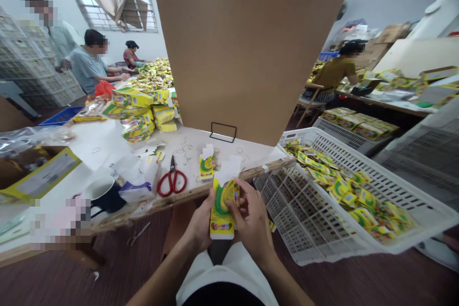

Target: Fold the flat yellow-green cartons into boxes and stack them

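Note:
Both my hands hold a small yellow and green packet box [223,208] just off the table's front edge, above my lap. My left hand [200,224] grips its left side from behind. My right hand [251,220] wraps its right side, fingers pressed on the front near the open white top flap. A second, similar small box [207,162] stands on the table just beyond, its white flaps open.
Red-handled scissors [172,180] lie left of the boxes. A white plastic crate [358,201] holding several yellow packets sits at my right. A tall cardboard sheet [247,48] stands on the table. A dark mug [103,193] and stacked packets [143,110] are at left; other people work beyond.

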`<state>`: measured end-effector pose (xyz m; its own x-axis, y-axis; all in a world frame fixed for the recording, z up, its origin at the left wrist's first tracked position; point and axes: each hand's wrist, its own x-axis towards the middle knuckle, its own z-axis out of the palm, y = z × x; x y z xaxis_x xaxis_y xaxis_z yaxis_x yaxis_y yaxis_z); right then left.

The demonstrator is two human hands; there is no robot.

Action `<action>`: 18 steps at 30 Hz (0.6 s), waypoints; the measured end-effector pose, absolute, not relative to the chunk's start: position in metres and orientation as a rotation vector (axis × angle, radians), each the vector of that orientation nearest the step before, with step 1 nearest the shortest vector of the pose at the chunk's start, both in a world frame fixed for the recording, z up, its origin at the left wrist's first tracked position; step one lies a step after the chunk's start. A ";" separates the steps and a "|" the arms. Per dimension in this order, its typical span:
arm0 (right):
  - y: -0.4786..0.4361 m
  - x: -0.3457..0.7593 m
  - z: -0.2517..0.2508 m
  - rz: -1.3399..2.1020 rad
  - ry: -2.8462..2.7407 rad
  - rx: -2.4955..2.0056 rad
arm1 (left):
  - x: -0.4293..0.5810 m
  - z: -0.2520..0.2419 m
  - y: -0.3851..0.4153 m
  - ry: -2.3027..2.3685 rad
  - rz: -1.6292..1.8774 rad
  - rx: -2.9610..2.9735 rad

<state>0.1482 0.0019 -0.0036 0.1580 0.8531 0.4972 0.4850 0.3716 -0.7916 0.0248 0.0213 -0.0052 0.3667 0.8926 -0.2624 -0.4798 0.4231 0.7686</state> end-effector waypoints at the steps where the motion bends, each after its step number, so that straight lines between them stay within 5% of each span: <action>1: 0.002 0.148 -0.004 0.402 -1.513 -1.292 | 0.025 -0.004 0.022 0.719 0.950 0.610; 18: 0.006 0.143 -0.027 0.700 -1.370 -1.269 | 0.026 -0.027 0.026 0.860 1.199 0.852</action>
<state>0.1425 0.0062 -0.0270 0.1604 0.9368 0.3109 0.2964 0.2548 -0.9205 0.0263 0.0261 -0.0274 0.1508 0.9833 -0.1014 -0.4115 0.1557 0.8980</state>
